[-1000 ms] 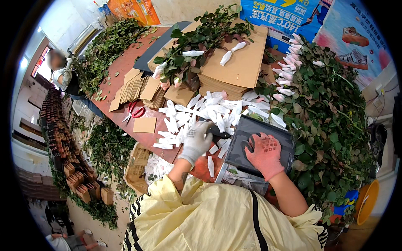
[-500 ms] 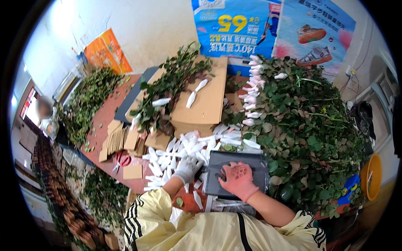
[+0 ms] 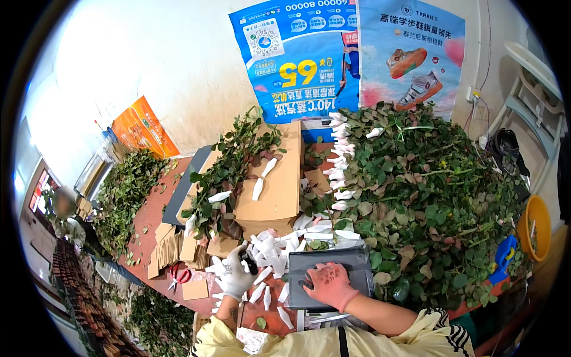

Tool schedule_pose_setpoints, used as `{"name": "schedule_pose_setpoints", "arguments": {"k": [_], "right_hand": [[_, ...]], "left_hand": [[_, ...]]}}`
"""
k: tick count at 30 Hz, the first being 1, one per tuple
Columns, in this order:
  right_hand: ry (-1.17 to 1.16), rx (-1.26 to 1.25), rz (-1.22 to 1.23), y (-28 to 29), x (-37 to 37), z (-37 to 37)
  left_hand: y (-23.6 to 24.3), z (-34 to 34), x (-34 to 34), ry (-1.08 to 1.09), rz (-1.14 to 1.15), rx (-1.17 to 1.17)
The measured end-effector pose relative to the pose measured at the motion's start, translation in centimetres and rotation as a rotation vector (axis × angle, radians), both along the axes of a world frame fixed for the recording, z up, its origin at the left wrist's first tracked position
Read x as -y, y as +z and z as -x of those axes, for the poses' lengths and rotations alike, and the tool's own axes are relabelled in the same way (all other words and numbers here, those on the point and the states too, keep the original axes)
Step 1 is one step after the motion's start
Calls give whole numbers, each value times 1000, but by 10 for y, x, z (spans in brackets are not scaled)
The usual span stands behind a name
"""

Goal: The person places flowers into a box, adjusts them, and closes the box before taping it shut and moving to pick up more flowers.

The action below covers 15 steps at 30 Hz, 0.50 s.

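Observation:
My left hand (image 3: 235,275), in a white glove with a dark palm side, is over a loose pile of white tapered sleeves (image 3: 269,251). Its fingers are bent but look apart, and I make out nothing held in them. My right hand (image 3: 331,284), in a pink glove with dark fingertips, lies on a flat dark board (image 3: 358,260) at the table's front, fingers spread. Several more white sleeves are scattered between the two hands. Leafy stems (image 3: 416,208) are heaped to the right, with white-sleeved ends (image 3: 339,160) lined up along the heap's left side.
Behind the pile stands a stack of brown cardboard sheets (image 3: 285,172), with leafy stems and two sleeves on it. Small cardboard pieces (image 3: 171,250) and red-handled scissors (image 3: 180,275) lie at left. An orange bucket (image 3: 535,229) is far right. A person (image 3: 74,229) is far left.
My left hand has lifted and shifted left across the pile, its fingers turned up. My right hand stays on the dark board. The whole view has tilted upward.

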State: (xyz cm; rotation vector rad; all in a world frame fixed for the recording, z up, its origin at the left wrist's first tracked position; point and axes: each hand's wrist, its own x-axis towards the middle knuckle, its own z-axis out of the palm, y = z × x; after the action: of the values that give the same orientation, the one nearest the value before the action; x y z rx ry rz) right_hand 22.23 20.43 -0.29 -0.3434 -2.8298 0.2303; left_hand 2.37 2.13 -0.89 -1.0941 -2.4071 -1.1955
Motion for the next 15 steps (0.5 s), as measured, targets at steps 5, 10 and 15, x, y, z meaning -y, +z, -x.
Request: {"name": "schedule_pose_setpoints", "arguments": {"k": [5, 10, 15], "right_hand": [[34, -115, 17, -4, -5, -1], [38, 3, 37, 2, -4, 1], [10, -112, -25, -7, -4, 2]], "left_hand": [[1, -8, 13, -405, 515, -286], [-46, -37, 34, -637, 699, -455], [-62, -37, 29, -682, 784, -529]]}}
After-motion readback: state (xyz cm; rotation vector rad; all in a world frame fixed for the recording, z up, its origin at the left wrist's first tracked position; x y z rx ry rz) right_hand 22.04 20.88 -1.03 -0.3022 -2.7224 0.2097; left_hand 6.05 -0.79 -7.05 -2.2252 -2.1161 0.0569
